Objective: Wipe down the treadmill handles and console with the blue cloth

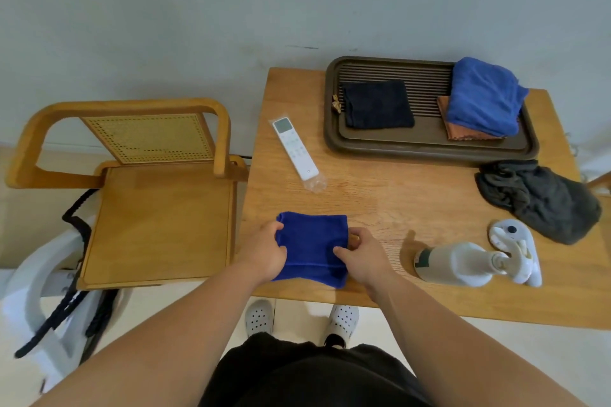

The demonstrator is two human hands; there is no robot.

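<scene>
My left hand (264,253) and right hand (358,254) each pinch a side of the one folded dark blue terry cloth (312,241) at the wooden tabletop's (380,198) near edge; beyond lie one white spray bottle (456,263), one white remote control (296,149) and one brown slatted tray (429,145) with a second blue cloth (482,96)

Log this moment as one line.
stage: cloth prep | left hand: grips blue cloth left edge | right hand: pinches right edge | cloth on table | spray bottle untouched | wiping not begun
</scene>
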